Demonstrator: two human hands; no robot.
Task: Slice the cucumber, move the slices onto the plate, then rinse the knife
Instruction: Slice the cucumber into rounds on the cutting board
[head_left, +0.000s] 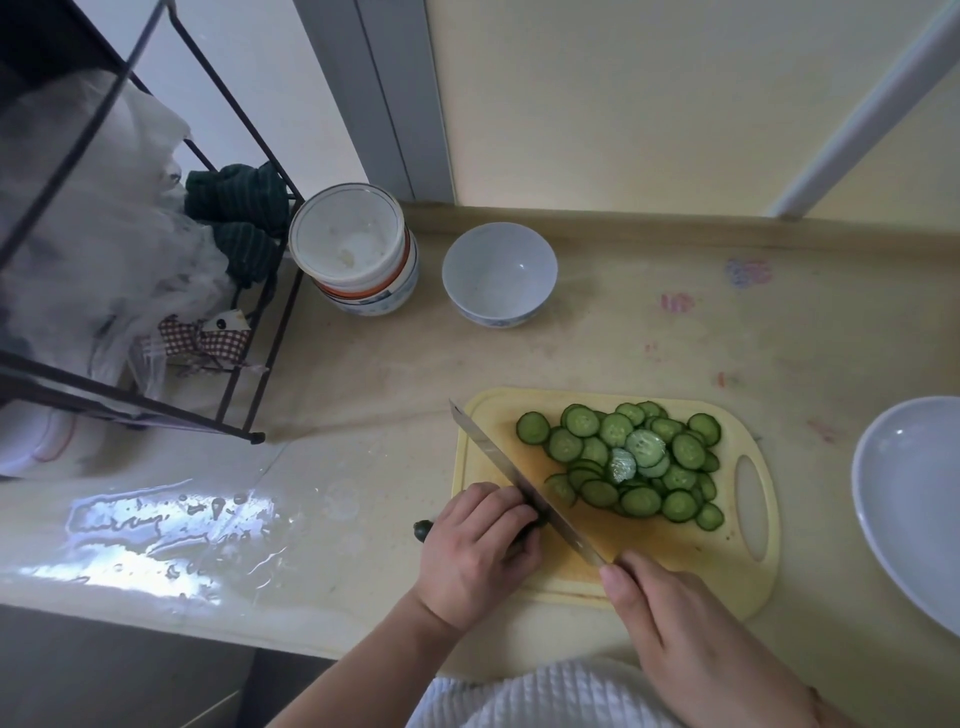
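a person's left hand (480, 540) curls over the last dark stub of cucumber (423, 530) at the near left edge of a pale yellow cutting board (748, 582), fingers (511, 512) bent down so the knuckles sit against the flat of the knife (524, 488); the stub's tip pokes out past the board's left edge. the right hand (670, 623) wraps round the knife's handle, which is hidden inside the grip, with the thumb up near the blade's heel and the blade running diagonally to the board's far left corner. a heap of slices (631, 467) lies overlapping across the middle and far side of the board, just short of its handle slot. the white plate (904, 499) waits at the surface's right edge, apart from the board. the slices look thin, wet and light, likely to stick together and slide, so scooping them in a bunch or pushing them with the flat blade seems safer than pinching singly; the short stub offers little to hold, and fingers so close to the edge are at risk. two bowls (498, 275) stand near the surface's far edge.
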